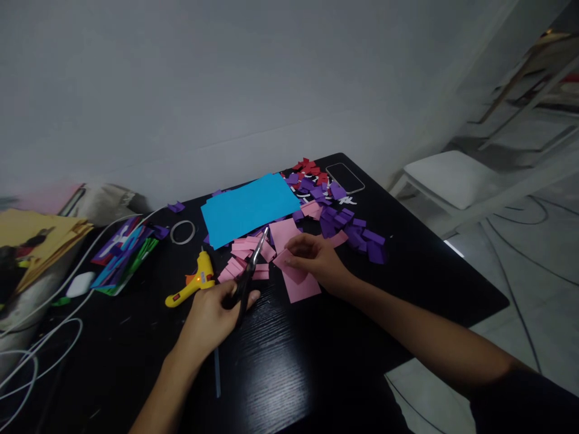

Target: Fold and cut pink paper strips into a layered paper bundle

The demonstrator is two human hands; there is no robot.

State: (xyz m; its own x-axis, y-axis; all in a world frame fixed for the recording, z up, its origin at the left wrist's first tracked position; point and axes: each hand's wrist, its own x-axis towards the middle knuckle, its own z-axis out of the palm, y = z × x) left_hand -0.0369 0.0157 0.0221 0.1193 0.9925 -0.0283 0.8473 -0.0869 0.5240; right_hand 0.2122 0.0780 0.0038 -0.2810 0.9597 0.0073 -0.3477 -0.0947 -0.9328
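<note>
My left hand (221, 310) is closed around the black handles of a pair of scissors (253, 263), whose blades point up and away over some pink paper pieces (235, 268). My right hand (316, 259) has its thumb and fingers pinched on a small piece of pink paper (282, 259). Under it lies a longer pink paper strip (301, 288), flat on the black table. Just left of my left hand is a yellow glue gun (192, 284), and a thin glue stick (218, 374) lies below that hand.
Blue paper sheets (251, 205) lie at the back, with purple paper pieces (355, 232) and red ones (312, 169) to their right. A phone (345, 178) rests near the far edge. Tape ring (183, 232), coloured paper pack (122, 256) and white cables (67, 328) are left.
</note>
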